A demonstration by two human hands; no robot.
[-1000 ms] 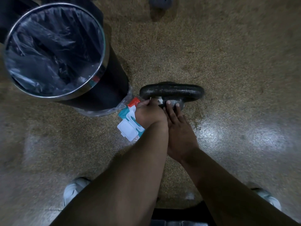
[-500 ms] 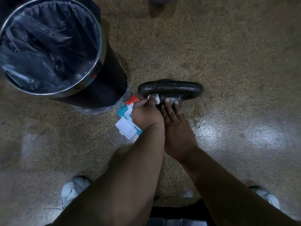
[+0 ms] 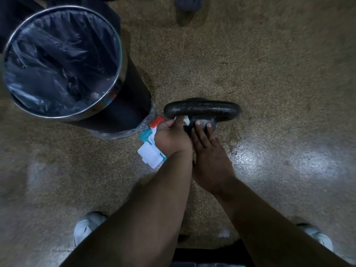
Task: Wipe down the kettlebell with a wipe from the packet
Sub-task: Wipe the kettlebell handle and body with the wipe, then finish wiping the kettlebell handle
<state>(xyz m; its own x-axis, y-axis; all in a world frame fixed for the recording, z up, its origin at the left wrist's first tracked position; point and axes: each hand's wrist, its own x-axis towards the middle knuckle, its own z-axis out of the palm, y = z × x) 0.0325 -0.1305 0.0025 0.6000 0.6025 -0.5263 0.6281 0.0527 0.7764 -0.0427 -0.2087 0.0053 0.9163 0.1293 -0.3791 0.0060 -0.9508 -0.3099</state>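
Note:
A black kettlebell (image 3: 202, 109) stands on the speckled floor, its handle lying crosswise in front of me. My left hand (image 3: 170, 138) holds a small white wipe (image 3: 185, 120) against the body just under the handle's left end. My right hand (image 3: 207, 149) rests beside it with straight fingers touching the kettlebell's body. The wipes packet (image 3: 149, 151), teal and red with a white flip lid, lies on the floor left of my left hand, partly hidden by it.
A round steel-rimmed trash bin (image 3: 63, 64) with a dark plastic liner stands at the left, close to the packet and kettlebell. My two white shoes (image 3: 86, 226) (image 3: 316, 236) show at the bottom. Someone's dark shoe (image 3: 189, 2) is at the top edge.
Both hands stay on the kettlebell; the left hand with the wipe has shifted slightly along the body under the handle. The view has moved a little.

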